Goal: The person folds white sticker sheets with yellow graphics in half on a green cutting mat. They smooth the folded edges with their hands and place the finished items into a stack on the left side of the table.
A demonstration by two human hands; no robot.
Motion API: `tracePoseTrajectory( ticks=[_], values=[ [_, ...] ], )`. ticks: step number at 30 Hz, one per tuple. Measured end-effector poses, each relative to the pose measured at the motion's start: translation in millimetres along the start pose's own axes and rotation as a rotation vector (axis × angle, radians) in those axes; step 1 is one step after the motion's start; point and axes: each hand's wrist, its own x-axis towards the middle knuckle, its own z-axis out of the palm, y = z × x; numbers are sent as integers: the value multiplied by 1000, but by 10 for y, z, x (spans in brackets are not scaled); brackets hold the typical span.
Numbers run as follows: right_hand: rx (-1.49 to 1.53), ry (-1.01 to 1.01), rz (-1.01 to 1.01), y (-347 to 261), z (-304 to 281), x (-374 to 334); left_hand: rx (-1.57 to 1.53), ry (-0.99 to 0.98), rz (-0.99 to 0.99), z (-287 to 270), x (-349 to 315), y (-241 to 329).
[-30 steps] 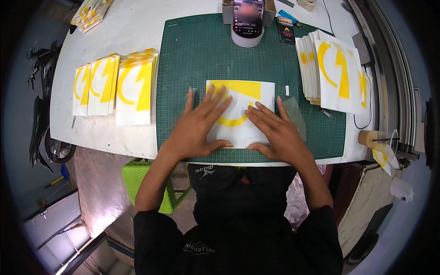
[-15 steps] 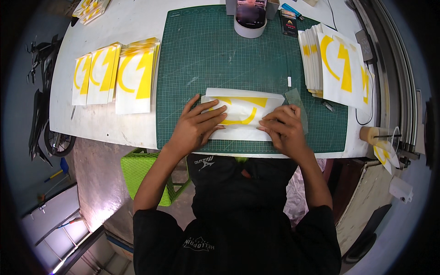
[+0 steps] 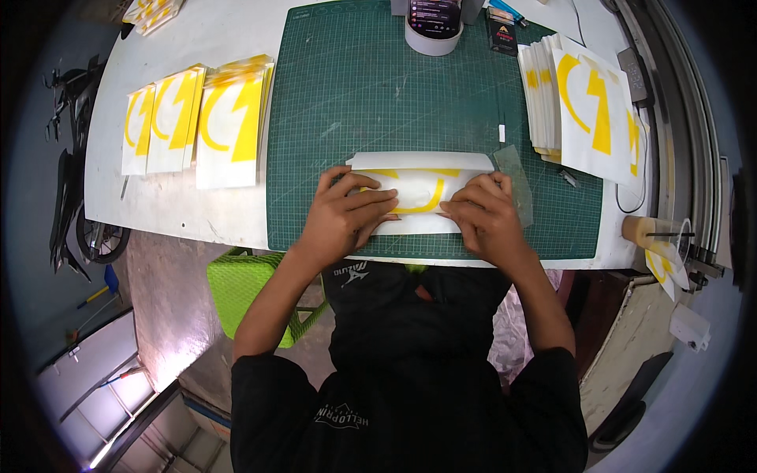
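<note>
A white sheet with a yellow printed shape lies bent on the green cutting mat, its middle bulging and a white strip running along its far edge. My left hand pinches the sheet's left side, fingers on top and thumb near the front. At the right side, my right hand grips it with bent fingers close together. Both thumbs are partly hidden by the fingers. Just beyond my right hand lies a translucent greenish piece, flat on the mat.
Stacks of yellow-printed white sheets stand left of the mat, and another stack is at the right. A phone rests in a white roll at the back, beside a small dark box. A green stool stands below the table.
My left fingers have curled in more over the sheet's left edge. Both hands keep hold, and the sheet's middle is bent up slightly more. The whole view has shifted a little.
</note>
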Motion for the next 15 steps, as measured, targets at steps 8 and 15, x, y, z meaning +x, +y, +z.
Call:
tracePoseTrajectory(
  ticks=[8,15],
  values=[
    [-165,42,-72,-156,10,-7,192,-25,47,-57,19,171],
    [-126,-25,1,-310,236,-342,243,-116,-30,132,-217,520]
  ],
)
